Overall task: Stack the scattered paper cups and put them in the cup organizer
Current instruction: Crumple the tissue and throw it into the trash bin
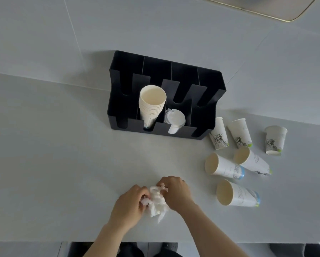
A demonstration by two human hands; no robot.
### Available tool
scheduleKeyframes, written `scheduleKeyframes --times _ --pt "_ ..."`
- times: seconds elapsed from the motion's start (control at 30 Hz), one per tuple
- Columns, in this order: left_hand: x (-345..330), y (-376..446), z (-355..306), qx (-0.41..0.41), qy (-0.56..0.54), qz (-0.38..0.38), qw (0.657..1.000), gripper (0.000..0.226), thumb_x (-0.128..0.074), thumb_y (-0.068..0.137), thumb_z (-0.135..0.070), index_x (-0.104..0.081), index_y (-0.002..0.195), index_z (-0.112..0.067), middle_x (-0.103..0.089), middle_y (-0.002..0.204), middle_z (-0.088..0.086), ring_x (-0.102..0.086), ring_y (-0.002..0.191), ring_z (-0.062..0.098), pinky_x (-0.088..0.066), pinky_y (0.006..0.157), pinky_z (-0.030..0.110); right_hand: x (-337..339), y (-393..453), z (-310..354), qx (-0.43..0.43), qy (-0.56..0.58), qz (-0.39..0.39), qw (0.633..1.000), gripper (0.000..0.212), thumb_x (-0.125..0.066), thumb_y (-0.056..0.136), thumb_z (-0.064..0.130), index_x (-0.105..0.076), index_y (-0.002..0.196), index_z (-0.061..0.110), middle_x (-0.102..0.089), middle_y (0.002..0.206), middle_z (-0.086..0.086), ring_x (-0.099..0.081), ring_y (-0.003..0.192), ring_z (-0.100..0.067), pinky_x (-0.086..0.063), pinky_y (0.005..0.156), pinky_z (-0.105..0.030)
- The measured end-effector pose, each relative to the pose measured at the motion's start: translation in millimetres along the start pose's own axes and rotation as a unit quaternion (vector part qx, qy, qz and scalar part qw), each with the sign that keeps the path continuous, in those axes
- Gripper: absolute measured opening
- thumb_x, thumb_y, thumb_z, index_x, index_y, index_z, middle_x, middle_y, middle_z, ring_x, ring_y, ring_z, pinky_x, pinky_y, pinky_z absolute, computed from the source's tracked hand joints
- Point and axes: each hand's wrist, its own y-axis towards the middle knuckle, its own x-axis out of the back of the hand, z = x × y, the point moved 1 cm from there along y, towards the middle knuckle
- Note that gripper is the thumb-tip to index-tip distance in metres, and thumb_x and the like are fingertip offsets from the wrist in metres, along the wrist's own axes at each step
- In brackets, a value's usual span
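A black cup organizer (207,93) stands at the middle of the white table. In its second slot from the left leans a stack of paper cups (151,104); white lids (175,120) sit in the slot to the right. Several loose printed cups lie scattered to the right: three stand upside down (219,134) (240,133) (274,140), three lie on their sides (224,166) (253,161) (237,194). Near the front edge, my left hand (129,203) and my right hand (175,191) both grip a crumpled white tissue (157,202).
A gold-rimmed tray (266,10) sits at the far right corner. The table's front edge (44,241) runs along the bottom, with dark shoes (166,247) on the floor below it.
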Motion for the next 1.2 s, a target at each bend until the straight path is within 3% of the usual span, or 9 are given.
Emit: scheduleKeyframes --times 0.2,0.3,0.43,0.57,0.63,0.77,0.9,1.07,1.2 --pt "-0.2 13.8 -19.1 0.091 -0.070 -0.111 0.987 0.018 -0.063 0.087 -0.014 -0.055 0.083 -0.029 -0.063 0.083 -0.011 -0.060 0.071 0.007 -0.044 0.061 0.020 11.9 -8.1 -14.7 -0.072 0.190 -0.031 0.979 0.019 -0.072 0.086 0.023 -0.077 0.102 0.032 -0.070 0.089 0.010 -0.066 0.084 -0.016 -0.047 0.065 -0.023" --pt "3.0 18.4 -44.4 0.160 -0.153 -0.185 0.957 0.015 -0.065 0.085 -0.011 -0.055 0.090 -0.022 -0.064 0.077 -0.011 -0.058 0.066 0.004 -0.041 0.057 0.024 20.1 -12.4 -16.3 -0.066 0.347 0.016 0.935 0.020 -0.062 0.092 0.019 -0.080 0.097 0.025 -0.076 0.089 0.001 -0.072 0.073 -0.024 -0.064 0.071 -0.036" --pt "2.5 21.6 -83.4 0.178 -0.210 -0.251 0.928 0.021 -0.066 0.082 -0.005 -0.052 0.090 -0.018 -0.065 0.076 -0.008 -0.065 0.068 0.017 -0.046 0.059 0.029 43.4 -24.4 -22.3 -0.019 0.482 0.072 0.873 0.015 -0.068 0.094 0.028 -0.081 0.095 0.020 -0.079 0.097 -0.010 -0.076 0.093 -0.029 -0.066 0.078 -0.039" --pt "-1.8 23.6 -124.8 0.129 -0.259 -0.219 0.932 0.023 -0.065 0.084 -0.006 -0.065 0.085 -0.029 -0.072 0.086 -0.015 -0.069 0.082 0.008 -0.047 0.062 0.012 64.5 -25.2 -48.9 -0.018 0.488 -0.004 0.873 0.015 -0.081 0.085 0.017 -0.081 0.100 0.017 -0.077 0.097 -0.008 -0.074 0.079 -0.021 -0.060 0.059 -0.023" --pt "-9.0 21.0 -135.2 0.067 -0.242 -0.189 0.949 0.032 -0.065 0.084 -0.005 -0.068 0.096 -0.035 -0.070 0.104 -0.019 -0.066 0.098 0.001 -0.049 0.076 0.012 73.2 -22.9 -65.7 -0.025 0.506 -0.022 0.862 0.010 -0.080 0.087 0.016 -0.081 0.097 0.016 -0.077 0.096 -0.008 -0.075 0.082 -0.025 -0.062 0.059 -0.026" --pt "-28.7 5.3 -140.3 -0.022 -0.143 -0.178 0.973 0.058 -0.078 0.082 -0.014 -0.054 0.129 -0.038 -0.042 0.139 -0.029 -0.039 0.131 -0.012 -0.034 0.099 0.004 83.8 -25.4 -78.4 -0.013 0.544 0.003 0.839 0.007 -0.077 0.089 0.007 -0.075 0.095 0.008 -0.075 0.097 -0.018 -0.077 0.086 -0.032 -0.066 0.065 -0.034" --pt "-28.8 -15.0 -140.4 0.031 -0.144 -0.256 0.955 0.040 -0.078 0.086 -0.027 -0.060 0.120 -0.036 -0.053 0.126 -0.036 -0.055 0.114 -0.011 -0.049 0.095 0.014 74.4 -30.8 -69.5 0.008 0.534 0.126 0.836 0.014 -0.064 0.089 -0.002 -0.068 0.103 -0.001 -0.076 0.101 -0.023 -0.076 0.079 -0.025 -0.066 0.077 -0.041" --pt "-14.4 -48.3 -117.0 0.122 -0.191 -0.333 0.915 0.023 -0.080 0.084 -0.028 -0.063 0.100 -0.031 -0.072 0.092 -0.027 -0.069 0.087 -0.004 -0.059 0.071 0.021 54.4 -39.2 -42.3 0.064 0.500 0.237 0.831 0.021 -0.071 0.090 0.024 -0.074 0.106 0.012 -0.078 0.104 -0.007 -0.073 0.095 -0.018 -0.057 0.092 -0.039" --pt "-7.9 -77.4 -95.1 0.203 -0.309 -0.365 0.854 0.039 -0.083 0.081 -0.029 -0.053 0.106 -0.031 -0.074 0.093 -0.013 -0.072 0.080 0.002 -0.060 0.071 0.025 36.0 -47.2 -11.5 0.121 0.428 0.258 0.858 0.026 -0.082 0.081 0.027 -0.074 0.104 0.017 -0.077 0.102 0.000 -0.071 0.098 -0.016 -0.052 0.096 -0.034"
